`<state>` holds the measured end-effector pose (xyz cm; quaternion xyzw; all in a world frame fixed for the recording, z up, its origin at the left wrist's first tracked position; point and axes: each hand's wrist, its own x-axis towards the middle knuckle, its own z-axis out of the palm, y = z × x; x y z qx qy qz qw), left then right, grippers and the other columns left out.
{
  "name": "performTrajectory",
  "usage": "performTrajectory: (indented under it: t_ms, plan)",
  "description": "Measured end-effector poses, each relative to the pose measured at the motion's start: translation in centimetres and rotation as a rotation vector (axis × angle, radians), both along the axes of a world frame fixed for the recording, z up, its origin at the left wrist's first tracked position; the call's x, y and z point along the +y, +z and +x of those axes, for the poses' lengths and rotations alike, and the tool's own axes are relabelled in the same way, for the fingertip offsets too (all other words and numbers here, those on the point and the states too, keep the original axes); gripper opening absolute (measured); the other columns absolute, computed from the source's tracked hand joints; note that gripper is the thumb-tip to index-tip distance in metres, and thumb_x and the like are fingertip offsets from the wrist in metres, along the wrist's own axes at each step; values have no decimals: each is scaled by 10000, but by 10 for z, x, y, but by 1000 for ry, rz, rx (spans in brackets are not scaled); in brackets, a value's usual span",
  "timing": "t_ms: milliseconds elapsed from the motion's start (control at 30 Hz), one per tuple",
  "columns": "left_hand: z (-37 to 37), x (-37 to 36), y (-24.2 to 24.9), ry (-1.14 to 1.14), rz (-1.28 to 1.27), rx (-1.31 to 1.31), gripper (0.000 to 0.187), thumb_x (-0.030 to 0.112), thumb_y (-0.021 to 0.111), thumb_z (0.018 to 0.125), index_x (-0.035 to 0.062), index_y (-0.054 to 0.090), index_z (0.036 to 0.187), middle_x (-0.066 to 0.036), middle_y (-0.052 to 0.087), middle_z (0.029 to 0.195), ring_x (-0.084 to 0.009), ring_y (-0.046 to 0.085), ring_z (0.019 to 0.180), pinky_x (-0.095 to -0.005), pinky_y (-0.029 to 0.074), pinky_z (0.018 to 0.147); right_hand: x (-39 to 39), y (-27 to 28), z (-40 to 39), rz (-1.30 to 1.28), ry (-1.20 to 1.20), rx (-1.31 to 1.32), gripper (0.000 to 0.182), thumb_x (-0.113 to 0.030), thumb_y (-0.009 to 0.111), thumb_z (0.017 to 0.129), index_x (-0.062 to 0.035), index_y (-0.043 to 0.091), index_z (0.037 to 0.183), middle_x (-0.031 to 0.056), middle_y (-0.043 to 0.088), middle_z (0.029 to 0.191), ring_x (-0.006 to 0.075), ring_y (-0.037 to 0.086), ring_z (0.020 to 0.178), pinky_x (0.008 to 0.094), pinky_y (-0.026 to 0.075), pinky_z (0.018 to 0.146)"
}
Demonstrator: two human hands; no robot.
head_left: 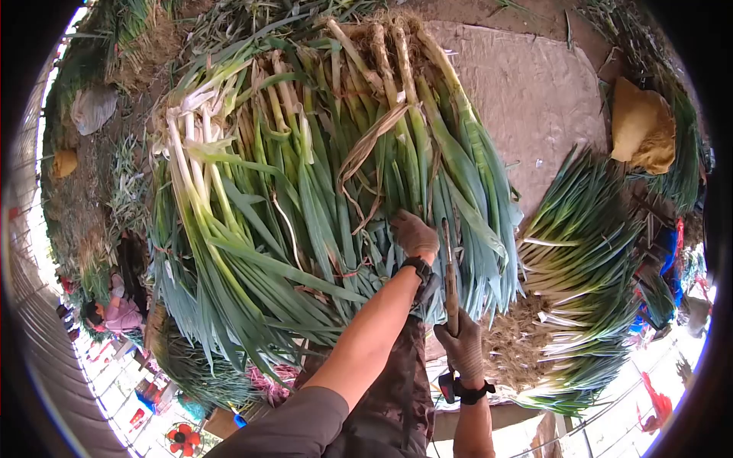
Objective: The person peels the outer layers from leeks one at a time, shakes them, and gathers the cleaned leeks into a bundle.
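Observation:
A large heap of green onions point(305, 191) lies before me, pale roots away from me and long leaves toward me. My left hand point(414, 233), gloved, presses into the leaves at the heap's near middle; its fingers are curled and partly hidden among them. Gloved too, my right hand point(462, 347) is closed around the handle of a long, narrow tool point(451, 286), which points up and away from me just right of my left hand. The tool's thin tip lies over the leaves.
A flat brown sheet point(534, 99) lies beyond the heap at right. Rows of more onions point(573, 282) spread at right, with a tan sack point(641, 126) above them. Another person point(122, 311) is at far left. A red fan point(183, 440) stands at lower left.

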<state>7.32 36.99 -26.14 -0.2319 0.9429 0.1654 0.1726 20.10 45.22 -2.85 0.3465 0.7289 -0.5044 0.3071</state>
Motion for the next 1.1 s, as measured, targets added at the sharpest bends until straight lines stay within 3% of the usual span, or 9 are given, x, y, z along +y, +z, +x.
performTrajectory:
  t_ms: [167,233,367,533,767,867,967,1067,1100]
  plan:
    - [-9,-81,-24,-17,404,-30,412,117,734,775,-34,574,1123,-181,677,894,-358,693,776,-456,561,765,3,0,4,-40,22,28,413,-144,716,827,43,630,1185,189,651,828,237,651,738,374,521,718]
    - [-23,-118,47,281,1032,-220,325,88,654,803,-18,615,1107,-90,646,823,-219,658,690,-357,537,680,2,4,-1,-21,50,74,410,-145,712,827,40,632,1184,191,661,843,252,658,745,377,520,719]
    - [3,-198,145,291,1245,-228,427,51,606,804,-12,601,1226,-35,628,887,-136,590,699,-286,496,647,-11,32,-17,-98,115,-9,474,-157,709,832,33,618,1256,241,706,966,338,719,866,412,543,773]
    - [54,-269,227,489,1271,-235,515,48,614,794,-15,578,1304,-46,639,960,-136,586,701,-277,505,657,-45,53,-11,-202,160,162,545,-185,745,837,26,582,1312,278,693,948,431,714,906,434,560,773]
    - [55,-296,201,599,1250,-364,489,116,706,807,9,578,1266,-125,663,1154,-207,660,823,-344,547,744,-55,11,-10,27,213,178,426,-166,723,811,4,627,1189,279,673,830,482,663,810,481,523,702]
    - [75,-301,148,-169,245,-11,443,107,700,838,-7,569,1245,-183,664,1143,-322,674,912,-407,548,801,-47,-34,-14,77,301,214,427,-158,728,802,13,627,1180,283,669,842,479,664,814,478,525,708]
    - [16,-231,210,-445,42,341,346,119,670,878,-17,592,1186,-222,656,1160,-410,654,980,-454,533,860,-39,-66,-26,135,350,314,440,-174,730,811,-4,624,1202,280,675,852,479,659,840,510,533,709]
    - [17,-187,175,-372,788,22,185,83,656,894,16,683,1065,-192,704,975,-368,688,905,-432,543,814,-27,-76,-45,83,371,294,443,-137,725,794,2,630,1204,272,676,869,464,662,839,466,545,735]
    - [20,-169,151,-409,715,-91,168,125,681,886,16,686,1014,-199,706,946,-383,686,901,-434,544,813,-23,-75,-49,61,356,286,443,-130,723,792,5,630,1204,273,678,881,460,666,846,456,548,742]
